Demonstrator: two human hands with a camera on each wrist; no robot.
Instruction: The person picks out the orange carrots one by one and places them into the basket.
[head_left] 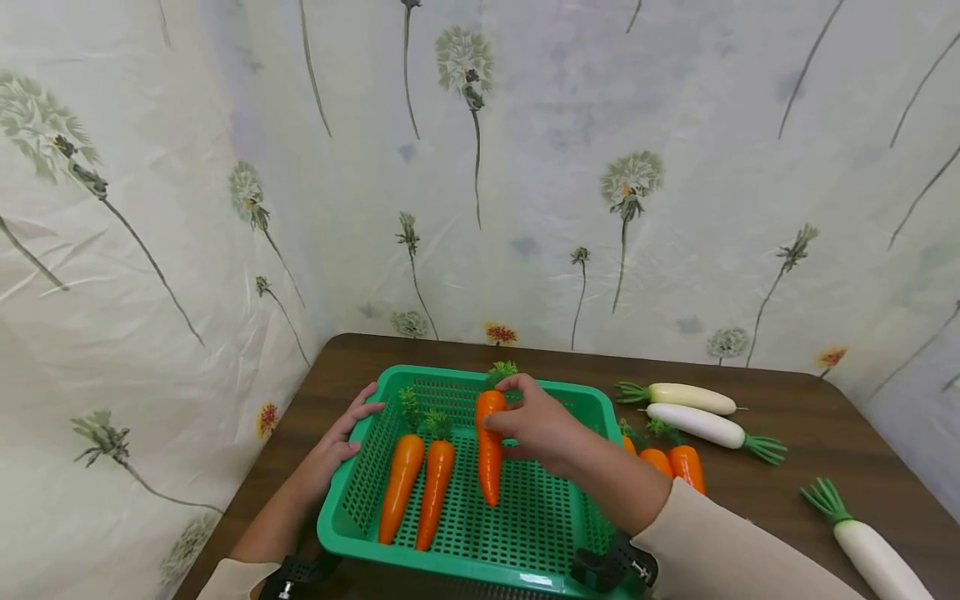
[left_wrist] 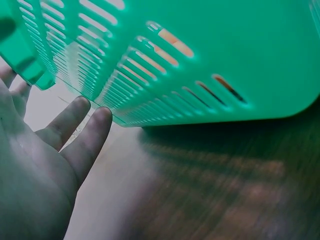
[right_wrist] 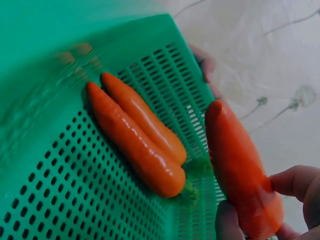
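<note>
My right hand point(head_left: 536, 425) pinches an orange carrot point(head_left: 489, 467) with a green leafy top, holding it tip down over the green plastic basket point(head_left: 536, 525). In the right wrist view, thumb and fingers grip the thick end of this carrot point(right_wrist: 240, 170), apart from the others. Two more carrots lie side by side in the basket's left part, the left one point(head_left: 402, 479) and the right one point(head_left: 437, 492), leafy ends toward the back. My left hand point(head_left: 326, 454) touches the basket's left side near the rim, its fingers extended in the left wrist view.
Right of the basket, several carrots point(head_left: 686, 467) lie partly behind my right forearm. Beyond them are a cream radish point(head_left: 692, 397) and a white radish point(head_left: 697, 425); another white radish point(head_left: 877, 554) lies near the right edge of the brown table point(head_left: 757, 500). A flowered curtain point(head_left: 525, 208) hangs behind.
</note>
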